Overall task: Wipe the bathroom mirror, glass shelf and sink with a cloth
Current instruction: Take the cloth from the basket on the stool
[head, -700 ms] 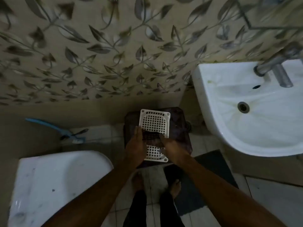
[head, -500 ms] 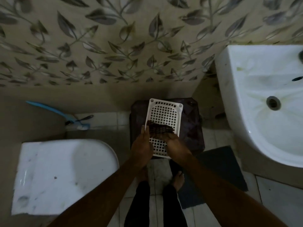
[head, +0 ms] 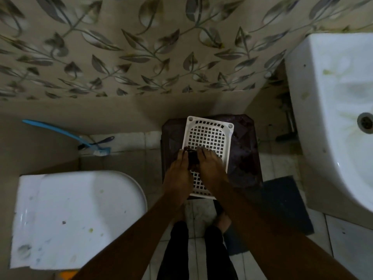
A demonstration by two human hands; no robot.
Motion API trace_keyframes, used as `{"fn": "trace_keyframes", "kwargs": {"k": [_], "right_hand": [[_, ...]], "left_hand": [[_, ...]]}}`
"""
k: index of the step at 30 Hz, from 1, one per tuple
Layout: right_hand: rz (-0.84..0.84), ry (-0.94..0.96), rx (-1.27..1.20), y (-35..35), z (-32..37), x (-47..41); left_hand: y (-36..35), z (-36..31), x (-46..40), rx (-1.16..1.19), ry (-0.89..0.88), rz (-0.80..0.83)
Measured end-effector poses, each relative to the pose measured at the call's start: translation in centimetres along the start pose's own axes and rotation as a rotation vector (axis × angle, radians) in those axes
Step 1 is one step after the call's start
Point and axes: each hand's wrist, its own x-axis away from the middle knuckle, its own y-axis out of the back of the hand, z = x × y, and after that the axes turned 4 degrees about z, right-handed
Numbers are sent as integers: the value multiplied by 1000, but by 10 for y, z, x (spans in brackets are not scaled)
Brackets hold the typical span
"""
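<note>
Both hands moved closer together, so the dark cloth [head: 192, 158] is bunched between left hand [head: 178, 174] and right hand [head: 210, 168], both pinching it over the white basket [head: 209, 136]; can't really tell its long axis.

Glossy white ceramic sink [head: 327, 110], stained; white plastic lattice basket [head: 210, 136]; dark cloth [head: 192, 158]; glossy leaf-patterned wall tiles [head: 121, 47].

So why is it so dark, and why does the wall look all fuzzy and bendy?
Head view: the light is dim, so the hands, left and right, and the dark cloth they hold over the white basket are hard to make out; the leafy wall is smeared by blur; the wide lens curves the sink edge.
</note>
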Motion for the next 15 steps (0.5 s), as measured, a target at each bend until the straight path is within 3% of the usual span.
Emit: {"fn": "trace_keyframes", "kwargs": {"k": [3,8,11,15], "right_hand": [[17,-41,59,8,-3,-5],[-98,-111,-25,10,2,-2],[-69,-134,-284,14,5,6],[-231,-244,-749,37,5,18]], "left_hand": [[-3,2,-3,2,-26,-26],[5,-2,-2,139,-31,-111],[14,-6,-3,239,-14,-178],[33,-27,-11,363,7,-220]]}}
